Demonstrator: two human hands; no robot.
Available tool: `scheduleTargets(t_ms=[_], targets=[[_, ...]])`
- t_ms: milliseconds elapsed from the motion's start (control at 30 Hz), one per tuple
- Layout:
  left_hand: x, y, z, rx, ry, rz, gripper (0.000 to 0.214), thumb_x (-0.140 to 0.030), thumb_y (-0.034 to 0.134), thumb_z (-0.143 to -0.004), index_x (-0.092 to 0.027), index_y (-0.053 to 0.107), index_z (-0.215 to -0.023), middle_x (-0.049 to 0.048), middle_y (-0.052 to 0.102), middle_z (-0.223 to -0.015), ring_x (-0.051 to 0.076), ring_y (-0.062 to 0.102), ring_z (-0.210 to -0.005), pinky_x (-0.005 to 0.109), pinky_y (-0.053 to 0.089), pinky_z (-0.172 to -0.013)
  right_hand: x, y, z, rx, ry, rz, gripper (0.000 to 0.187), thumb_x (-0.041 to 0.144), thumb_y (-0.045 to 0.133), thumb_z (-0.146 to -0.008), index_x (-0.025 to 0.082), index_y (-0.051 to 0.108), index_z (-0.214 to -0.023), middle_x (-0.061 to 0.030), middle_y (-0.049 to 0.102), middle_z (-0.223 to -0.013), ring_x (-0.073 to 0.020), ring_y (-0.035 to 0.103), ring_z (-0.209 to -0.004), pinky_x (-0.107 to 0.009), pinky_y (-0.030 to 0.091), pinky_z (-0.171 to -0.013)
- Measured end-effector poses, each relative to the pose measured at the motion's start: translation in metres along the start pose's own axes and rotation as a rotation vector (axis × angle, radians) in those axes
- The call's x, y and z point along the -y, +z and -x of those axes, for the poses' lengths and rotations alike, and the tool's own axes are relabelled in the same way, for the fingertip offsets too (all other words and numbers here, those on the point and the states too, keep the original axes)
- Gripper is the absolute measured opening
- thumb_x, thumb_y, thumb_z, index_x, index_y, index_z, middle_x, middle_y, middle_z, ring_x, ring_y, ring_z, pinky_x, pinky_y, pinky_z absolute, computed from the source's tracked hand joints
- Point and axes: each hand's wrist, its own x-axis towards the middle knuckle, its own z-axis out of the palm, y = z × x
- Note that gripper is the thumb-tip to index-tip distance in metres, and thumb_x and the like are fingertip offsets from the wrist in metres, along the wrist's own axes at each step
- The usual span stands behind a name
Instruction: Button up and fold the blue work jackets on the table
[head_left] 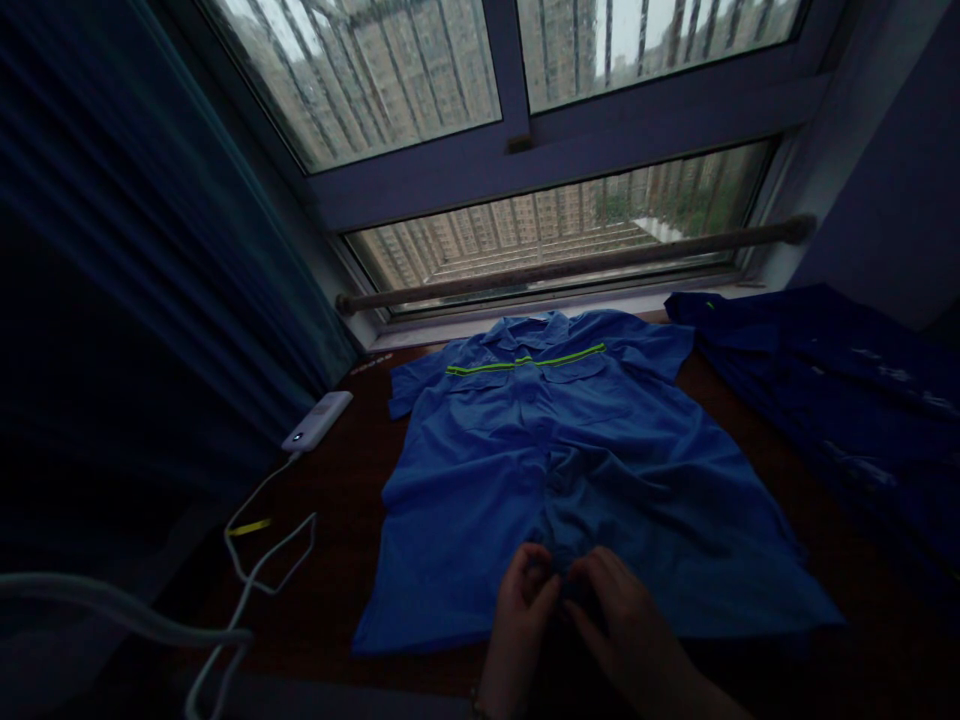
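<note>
A blue short-sleeved work shirt (465,500) lies spread face up, its collar toward the window and a yellow-green stripe (491,368) across the chest. Both my hands are at the lower front placket, close together. My left hand (529,590) pinches the cloth with thumb and fingers. Beside it, my right hand (611,605) is also closed on the shirt's front edge. Between them the fabric is bunched and lifted, with creases running up the middle. Any button under my fingertips is too dark to make out.
A darker blue garment (840,400) lies to the right on the brown wooden surface (337,500). At left are a white power bank (319,420), its white cable (244,590) and a blue curtain (150,250). A horizontal bar (585,265) crosses the window behind.
</note>
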Motion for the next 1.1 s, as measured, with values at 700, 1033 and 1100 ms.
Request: scheduleTargets(t_ms=[700, 1033, 1100], targets=[[0.023, 0.002, 0.013, -0.097, 0.197, -0.136, 0.028, -0.022, 0.056, -0.07, -0.02, 0.048, -0.097, 0.0057, 0.058, -0.098, 0.017, 0.054, -0.098, 0.026, 0.043, -0.086, -0.004, 0.007, 0.002, 0.088, 0.219, 0.037, 0.021, 0.022, 0.032, -0.086, 0.018, 0.046, -0.072, -0.0035, 0.055, -0.071, -0.0149, 0.053, -0.066, -0.026, 0.038, -0.061], [0.012, -0.006, 0.023, -0.039, 0.228, -0.38, 0.028, -0.027, 0.055, -0.072, -0.019, 0.051, -0.098, 0.0074, 0.06, -0.098, 0.018, 0.057, -0.094, 0.026, 0.047, -0.081, -0.004, -0.015, -0.003, 0.246, 0.245, 0.004, 0.028, 0.028, 0.033, -0.087, 0.019, 0.053, -0.069, -0.0007, 0.058, -0.07, -0.0129, 0.054, -0.066, -0.025, 0.038, -0.061], [0.005, -0.02, 0.029, -0.058, 0.351, -0.558, 0.024, -0.027, 0.055, -0.072, -0.02, 0.054, -0.095, 0.0059, 0.062, -0.089, 0.017, 0.059, -0.085, 0.026, 0.048, -0.077, -0.013, -0.033, 0.004, 0.233, 0.159, 0.061, 0.022, 0.026, 0.037, -0.085, 0.019, 0.054, -0.073, -0.0015, 0.058, -0.076, -0.0138, 0.054, -0.072, -0.025, 0.04, -0.064]])
